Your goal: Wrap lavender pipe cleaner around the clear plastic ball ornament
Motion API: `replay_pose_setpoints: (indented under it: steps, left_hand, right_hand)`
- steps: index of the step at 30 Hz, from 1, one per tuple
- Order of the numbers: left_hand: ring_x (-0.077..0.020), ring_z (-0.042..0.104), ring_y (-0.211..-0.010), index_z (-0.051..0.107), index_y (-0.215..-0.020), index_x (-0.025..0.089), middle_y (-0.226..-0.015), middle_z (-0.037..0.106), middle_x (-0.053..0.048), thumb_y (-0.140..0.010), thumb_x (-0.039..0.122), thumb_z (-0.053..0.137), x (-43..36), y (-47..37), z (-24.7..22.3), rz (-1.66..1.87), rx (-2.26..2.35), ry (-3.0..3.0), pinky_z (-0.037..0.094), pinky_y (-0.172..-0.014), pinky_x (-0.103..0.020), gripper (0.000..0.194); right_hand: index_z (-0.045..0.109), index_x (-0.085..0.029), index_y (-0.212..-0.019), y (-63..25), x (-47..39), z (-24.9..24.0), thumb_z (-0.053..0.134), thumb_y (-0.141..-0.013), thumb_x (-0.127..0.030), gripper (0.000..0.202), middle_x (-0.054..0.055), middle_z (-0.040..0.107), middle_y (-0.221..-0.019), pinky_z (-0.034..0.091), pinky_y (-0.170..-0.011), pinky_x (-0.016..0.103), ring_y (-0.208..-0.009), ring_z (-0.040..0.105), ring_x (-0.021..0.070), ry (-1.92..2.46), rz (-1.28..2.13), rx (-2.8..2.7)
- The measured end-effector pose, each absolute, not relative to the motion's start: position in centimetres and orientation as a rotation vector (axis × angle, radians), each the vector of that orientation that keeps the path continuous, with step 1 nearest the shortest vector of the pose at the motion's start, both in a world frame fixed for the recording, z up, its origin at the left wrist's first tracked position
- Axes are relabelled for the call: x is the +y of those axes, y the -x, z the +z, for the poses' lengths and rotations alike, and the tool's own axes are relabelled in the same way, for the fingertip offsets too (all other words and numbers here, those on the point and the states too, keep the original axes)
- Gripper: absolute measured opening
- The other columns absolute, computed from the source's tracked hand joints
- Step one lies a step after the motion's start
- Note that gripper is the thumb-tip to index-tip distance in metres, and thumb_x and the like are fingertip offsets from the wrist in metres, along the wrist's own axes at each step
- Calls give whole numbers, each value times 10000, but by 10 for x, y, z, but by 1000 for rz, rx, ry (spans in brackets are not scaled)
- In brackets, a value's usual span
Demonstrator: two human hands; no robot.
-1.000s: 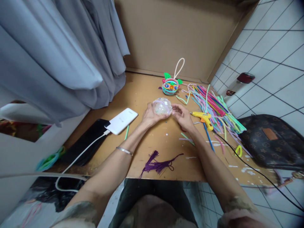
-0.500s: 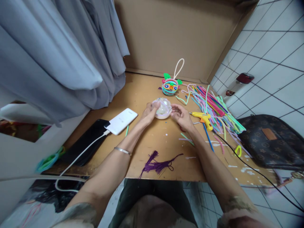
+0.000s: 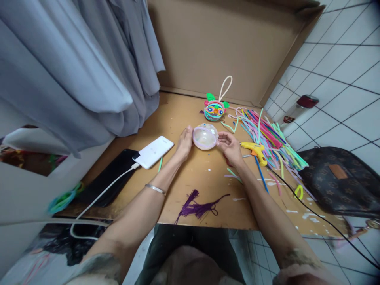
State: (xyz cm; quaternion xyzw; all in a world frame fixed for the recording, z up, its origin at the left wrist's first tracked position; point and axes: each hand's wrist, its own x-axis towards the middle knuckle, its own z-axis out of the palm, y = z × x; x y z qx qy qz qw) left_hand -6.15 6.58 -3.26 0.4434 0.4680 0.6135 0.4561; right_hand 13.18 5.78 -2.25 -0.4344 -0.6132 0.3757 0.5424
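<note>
Between my hands is a clear plastic ball (image 3: 204, 138) with a pale lilac band around it, low over the table. My left hand (image 3: 184, 143) holds it by its left side, thumb up along the edge. At its right rim, my right hand (image 3: 230, 145) grips it with the fingertips. Just behind stands a decorated ball (image 3: 214, 112) with big eyes, green ears and a white loop on top. Nearer to me lie purple tassels (image 3: 197, 208) on the tabletop.
Right of my right hand lies a yellow glue gun (image 3: 254, 151) beside a heap of coloured pipe cleaners (image 3: 267, 132). A brown patterned bag (image 3: 341, 182) sits at the far right. To the left are a white phone (image 3: 154, 151) on a cable and a black flat case (image 3: 109, 182).
The clear ball has turned, so its lilac band now faces me as a ring. My left thumb has moved off its front to the left side.
</note>
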Motion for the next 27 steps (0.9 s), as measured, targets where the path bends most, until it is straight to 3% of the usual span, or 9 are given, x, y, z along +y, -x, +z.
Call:
replay_pose_setpoints:
  steps: [6, 13, 19, 24, 27]
  left_hand:
    - [-178, 653, -785, 656, -981, 186, -934, 707, -69, -842, 677, 546, 62, 57, -26, 1554, 1110, -1025, 546, -703, -308, 522]
    - [-174, 647, -820, 696, -954, 183, -981, 731, -70, -775, 560, 674, 53, 54, -22, 1630, 1140, -1125, 527, -720, -290, 418]
    - [-168, 646, -848, 705, -878, 182, -952, 718, -56, -724, 484, 742, 44, 46, -13, 1643, 1038, -1149, 520, -765, -286, 341]
    - [-137, 615, -806, 650, -964, 184, -995, 678, -53, -649, 490, 807, 46, 44, -11, 1635, 970, -1056, 512, -748, -271, 467]
    - [-134, 621, -859, 606, -1096, 191, -1180, 642, -84, -575, 483, 863, 49, 43, -13, 1634, 966, -972, 520, -782, -273, 650]
  right_hand:
    - [569, -255, -962, -131, 58, -24, 782, -627, -333, 404, 18, 664, -944, 531, -904, 394, -917, 643, 197, 1005, 932, -1411]
    - [507, -265, -1000, -130, 58, -32, 662, -693, -294, 345, 23, 640, -1016, 512, -964, 389, -985, 639, 186, 1001, 807, -1422]
    - [481, -271, -980, -132, 62, -35, 648, -690, -285, 335, 9, 637, -999, 531, -887, 343, -939, 646, 173, 985, 748, -1322]
    - [477, -273, -963, -130, 59, -29, 696, -669, -316, 369, 10, 652, -988, 543, -796, 306, -898, 645, 173, 942, 788, -1276]
    - [473, -275, -957, -130, 57, -24, 727, -649, -330, 404, 22, 663, -1021, 554, -727, 291, -890, 648, 182, 956, 847, -1219]
